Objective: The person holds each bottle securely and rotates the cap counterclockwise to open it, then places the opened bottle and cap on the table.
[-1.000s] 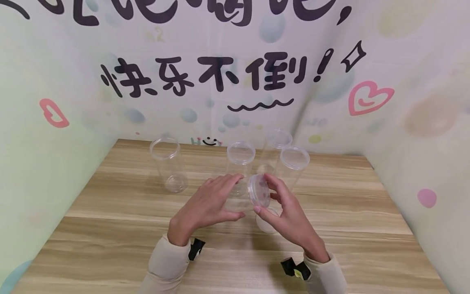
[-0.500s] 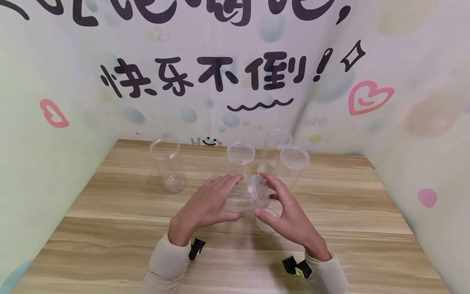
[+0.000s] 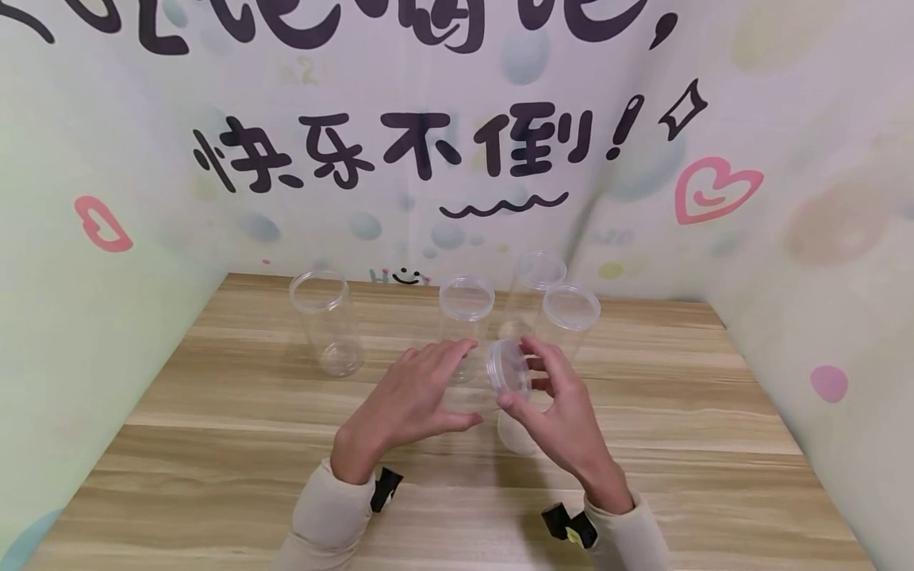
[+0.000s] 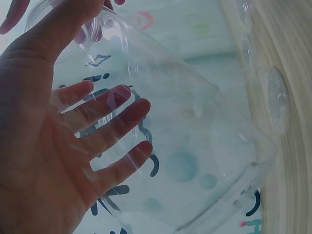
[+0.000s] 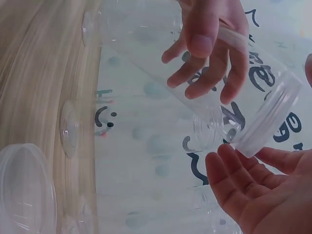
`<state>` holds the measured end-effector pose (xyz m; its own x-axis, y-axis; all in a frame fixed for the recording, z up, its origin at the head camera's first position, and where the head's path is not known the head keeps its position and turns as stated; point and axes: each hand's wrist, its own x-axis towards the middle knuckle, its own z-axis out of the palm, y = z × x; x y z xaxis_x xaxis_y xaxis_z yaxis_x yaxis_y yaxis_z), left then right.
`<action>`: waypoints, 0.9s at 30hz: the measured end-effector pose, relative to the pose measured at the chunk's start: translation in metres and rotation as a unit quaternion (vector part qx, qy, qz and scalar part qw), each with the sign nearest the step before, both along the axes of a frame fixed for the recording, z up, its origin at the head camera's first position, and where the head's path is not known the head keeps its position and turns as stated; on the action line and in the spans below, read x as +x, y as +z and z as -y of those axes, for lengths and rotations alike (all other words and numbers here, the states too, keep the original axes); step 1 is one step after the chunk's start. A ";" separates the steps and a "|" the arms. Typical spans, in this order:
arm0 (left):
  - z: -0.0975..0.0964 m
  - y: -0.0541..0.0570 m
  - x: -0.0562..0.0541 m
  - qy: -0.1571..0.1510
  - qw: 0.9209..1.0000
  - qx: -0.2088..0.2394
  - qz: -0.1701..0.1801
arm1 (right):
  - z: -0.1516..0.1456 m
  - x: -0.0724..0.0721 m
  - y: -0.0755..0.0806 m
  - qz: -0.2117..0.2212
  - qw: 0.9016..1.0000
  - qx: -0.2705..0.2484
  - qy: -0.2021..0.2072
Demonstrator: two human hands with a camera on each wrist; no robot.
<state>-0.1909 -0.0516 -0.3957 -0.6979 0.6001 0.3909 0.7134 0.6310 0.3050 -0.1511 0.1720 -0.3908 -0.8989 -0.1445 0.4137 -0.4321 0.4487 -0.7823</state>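
Observation:
A clear plastic jar (image 4: 195,122) is held tilted over the table between both hands. My left hand (image 3: 407,392) holds it round the body, the fingers showing through the clear wall in the left wrist view. At the jar's right end is a clear lid (image 3: 508,369), its ribbed rim (image 5: 270,114) plain in the right wrist view. My right hand (image 3: 560,416) grips this lid by its edge, thumb on the near side and fingers on the far side. Whether the lid sits fully on the jar cannot be told.
Several clear jars stand upright behind the hands: one at left (image 3: 328,325), one in the middle (image 3: 466,305), and two at right, the nearer jar (image 3: 571,309) among them. Another round lid (image 5: 27,190) lies on the wooden table (image 3: 236,468). Printed fabric walls surround the table.
The right-hand fingers have shifted their hold along the lid's edge, and the lid has turned or tilted slightly. Both hands and the jar sit a little farther right. The standing jars stay put.

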 end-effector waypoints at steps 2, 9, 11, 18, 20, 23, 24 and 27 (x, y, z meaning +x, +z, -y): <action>-0.001 0.000 0.000 -0.002 1.000 0.001 0.003 | 0.002 0.001 0.000 -0.016 1.000 0.011 -0.009; -0.005 -0.001 0.000 -0.013 1.000 0.015 0.010 | 0.004 0.002 0.001 -0.075 0.996 0.021 -0.032; -0.006 -0.002 0.000 -0.020 0.999 0.024 0.016 | 0.004 0.002 0.001 -0.088 0.995 0.021 -0.032; -0.007 -0.004 -0.001 -0.030 0.998 0.043 0.039 | 0.004 0.004 0.005 -0.104 0.994 0.023 -0.014; -0.007 -0.005 -0.002 -0.031 0.998 0.046 0.042 | 0.004 0.004 0.005 -0.108 0.994 0.024 -0.010; -0.007 -0.006 -0.002 -0.032 0.997 0.047 0.049 | 0.004 0.004 0.006 -0.106 0.994 0.024 -0.005; -0.006 -0.006 -0.002 -0.031 0.997 0.046 0.052 | 0.004 0.004 0.006 -0.105 0.994 0.024 -0.004; -0.006 -0.007 -0.003 -0.029 0.997 0.042 0.061 | 0.004 0.004 0.005 -0.101 0.995 0.021 -0.001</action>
<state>-0.1938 -0.0461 -0.4028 -0.7083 0.6096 0.3558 0.7023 0.5581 0.4419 -0.1472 0.1679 -0.3856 -0.7983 -0.1633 0.5797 -0.5777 0.4797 -0.6604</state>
